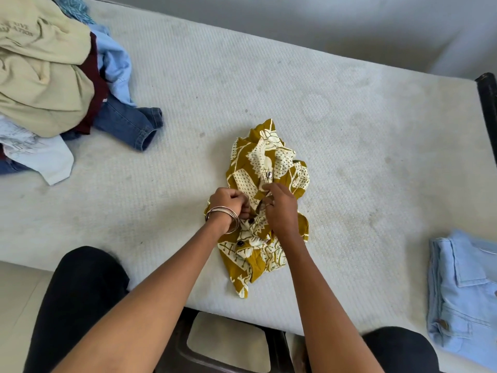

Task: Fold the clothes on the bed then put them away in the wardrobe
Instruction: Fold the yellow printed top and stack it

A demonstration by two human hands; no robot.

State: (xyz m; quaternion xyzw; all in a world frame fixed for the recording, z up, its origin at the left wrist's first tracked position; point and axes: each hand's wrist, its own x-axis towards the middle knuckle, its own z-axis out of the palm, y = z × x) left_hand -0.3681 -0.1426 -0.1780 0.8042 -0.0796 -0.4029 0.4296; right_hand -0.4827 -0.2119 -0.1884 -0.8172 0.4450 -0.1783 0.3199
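A mustard-and-cream patterned shirt (266, 168) lies crumpled in the middle of the white mattress (349, 125). My left hand (228, 203), with bangles on the wrist, pinches the shirt's button placket. My right hand (279, 205) pinches the same placket just to the right of it, fingers curled into the fabric. Dark buttons show below my hands.
A pile of unfolded clothes (48, 84) sits at the back left: a beige top, maroon and light blue pieces, dark jeans (131, 125). A folded light blue denim garment (465, 300) lies at the right edge. A black bed frame post (488, 103) stands at the right.
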